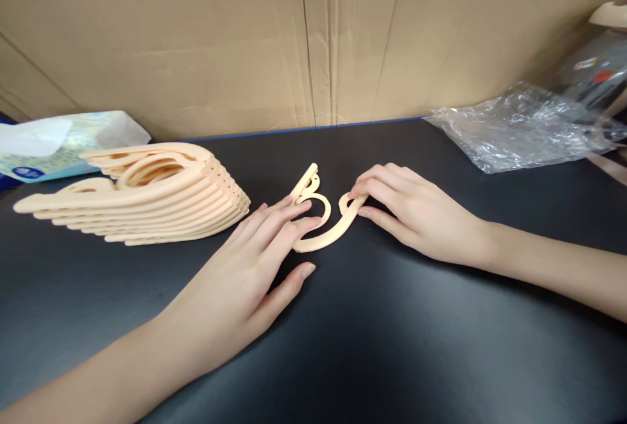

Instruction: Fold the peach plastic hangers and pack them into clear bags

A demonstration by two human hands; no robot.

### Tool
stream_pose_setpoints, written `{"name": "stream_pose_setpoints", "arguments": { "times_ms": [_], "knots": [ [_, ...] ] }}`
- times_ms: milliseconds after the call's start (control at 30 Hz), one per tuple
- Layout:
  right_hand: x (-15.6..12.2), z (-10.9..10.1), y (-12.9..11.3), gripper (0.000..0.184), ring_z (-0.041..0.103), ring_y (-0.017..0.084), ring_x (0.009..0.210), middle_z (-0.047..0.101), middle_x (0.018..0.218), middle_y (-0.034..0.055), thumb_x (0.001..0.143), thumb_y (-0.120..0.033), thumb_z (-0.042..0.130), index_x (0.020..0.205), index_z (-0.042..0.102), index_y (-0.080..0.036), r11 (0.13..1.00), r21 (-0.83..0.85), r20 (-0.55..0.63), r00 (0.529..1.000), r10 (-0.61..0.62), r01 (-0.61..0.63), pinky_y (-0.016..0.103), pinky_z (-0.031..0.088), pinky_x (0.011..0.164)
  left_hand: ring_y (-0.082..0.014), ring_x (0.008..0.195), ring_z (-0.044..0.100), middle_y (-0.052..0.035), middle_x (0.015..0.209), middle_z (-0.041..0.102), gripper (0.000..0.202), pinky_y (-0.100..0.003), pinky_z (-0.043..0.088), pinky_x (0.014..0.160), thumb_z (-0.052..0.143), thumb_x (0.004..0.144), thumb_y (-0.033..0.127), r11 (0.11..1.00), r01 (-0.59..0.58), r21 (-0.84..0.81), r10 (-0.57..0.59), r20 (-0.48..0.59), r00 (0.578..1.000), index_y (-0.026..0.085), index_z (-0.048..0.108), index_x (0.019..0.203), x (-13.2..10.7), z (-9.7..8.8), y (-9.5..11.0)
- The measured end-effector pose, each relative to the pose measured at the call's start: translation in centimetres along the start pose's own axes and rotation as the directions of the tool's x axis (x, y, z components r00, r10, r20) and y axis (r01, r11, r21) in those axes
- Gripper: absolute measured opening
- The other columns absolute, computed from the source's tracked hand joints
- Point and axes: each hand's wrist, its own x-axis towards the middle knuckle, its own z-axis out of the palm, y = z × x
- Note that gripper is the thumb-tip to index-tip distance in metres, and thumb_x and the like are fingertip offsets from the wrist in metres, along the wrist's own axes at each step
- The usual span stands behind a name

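A cream plastic hanger [326, 239] with a curved body and a ring-shaped opening lies on the black tabletop. My left hand [249, 260] rests across its left part, fingers stretched over the ring and thumb apart on the near side. Those fingers hide some of the hanger's left side. At the hanger's right end, my right hand [421, 212] pinches the arm between thumb and fingers. To the left, a stack of similar cream hangers [161, 208] lies nested, just beyond my left wrist.
A tissue pack [73, 140] lies behind the stack at the far left. Crumpled clear plastic wrap [514, 127] is at the back right, with another cream piece [610, 16] near the edge of view. A cardboard wall [220, 45] stands behind the black table [392, 345].
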Motion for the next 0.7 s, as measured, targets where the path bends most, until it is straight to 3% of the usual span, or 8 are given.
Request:
{"name": "stream_pose_setpoints", "arguments": {
  "times_ms": [433,700],
  "knots": [
    [-0.01,0.07,0.15,0.022,0.062,0.028,0.107,0.065,0.116,0.0139,0.104,-0.022,0.042,0.115,0.06,-0.016,0.999,0.044,0.021,1.0,-0.007,0.006,0.047,0.051,0.093,-0.0242,0.138,0.049,-0.0074,0.148,0.051,0.036,-0.047,0.031,0.122,0.045,0.103,0.026,0.999,0.016,-0.032,-0.017,-0.009,1.0,0.025,0.047,0.139,0.03,-0.34,0.56],
    [-0.04,0.0,0.14,0.024,0.06,0.028,0.107,0.064,0.117,0.0152,0.103,-0.021,0.042,0.117,0.059,-0.013,0.998,0.066,0.02,1.0,-0.016,0.015,0.046,0.051,0.094,-0.0199,0.136,0.05,-0.0053,0.147,0.053,0.035,-0.041,0.027,0.124,0.046,0.102,0.026,0.999,-0.005,-0.034,0.004,-0.04,0.999,0.024,0.049,0.137,-0.05,-0.05,0.39]
  ]
}}
